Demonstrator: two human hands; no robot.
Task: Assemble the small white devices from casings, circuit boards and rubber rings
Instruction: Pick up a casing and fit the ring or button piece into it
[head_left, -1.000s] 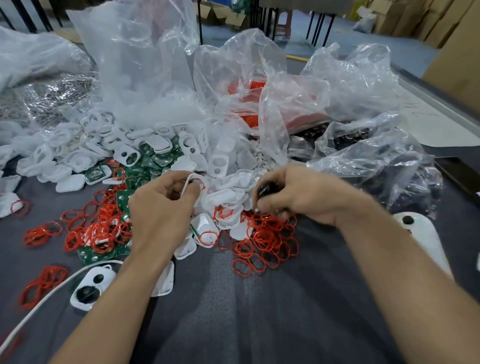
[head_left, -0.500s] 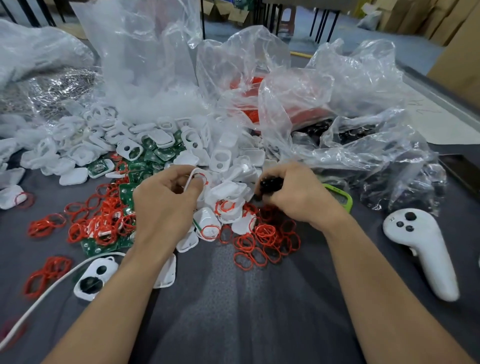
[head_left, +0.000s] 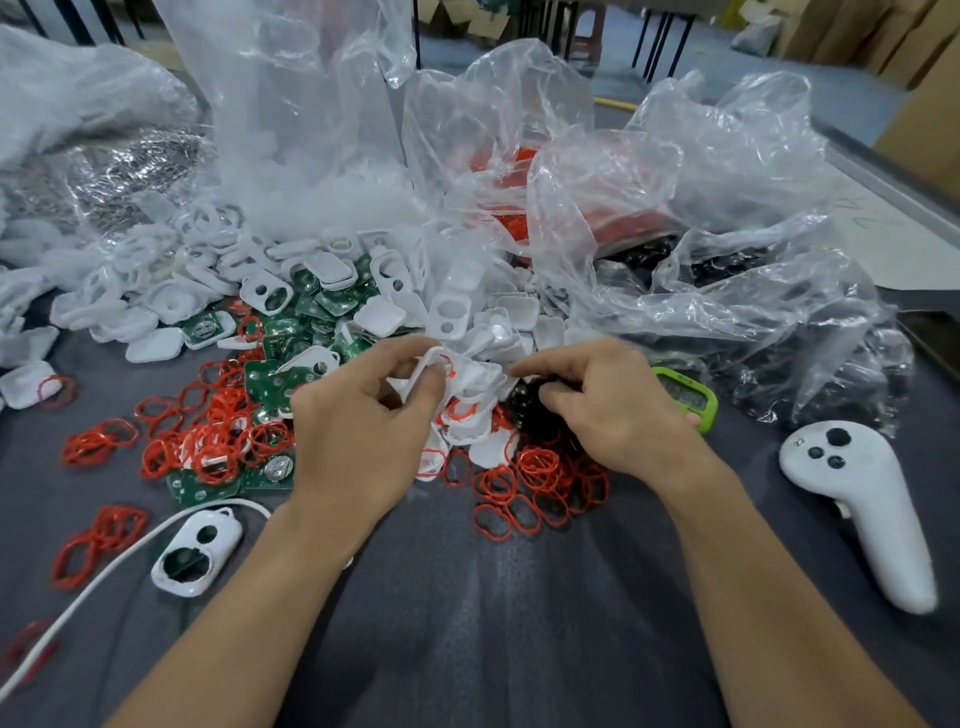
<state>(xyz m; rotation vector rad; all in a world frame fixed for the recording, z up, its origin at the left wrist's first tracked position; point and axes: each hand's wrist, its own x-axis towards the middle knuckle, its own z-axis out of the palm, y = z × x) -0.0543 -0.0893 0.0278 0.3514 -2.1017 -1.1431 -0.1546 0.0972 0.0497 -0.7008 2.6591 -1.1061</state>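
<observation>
Right hand edged leftward, pinching small black part just right of white casing; left hand pinches that casing on edge.

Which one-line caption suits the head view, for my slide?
Left hand holds a white casing with a red ring; right hand holds a black part.

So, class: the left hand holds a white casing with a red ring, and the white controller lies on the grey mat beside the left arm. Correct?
No. The head view shows the white controller lying on the grey mat beside the right arm, not the left. The left hand holds a white casing with a red ring.
</observation>
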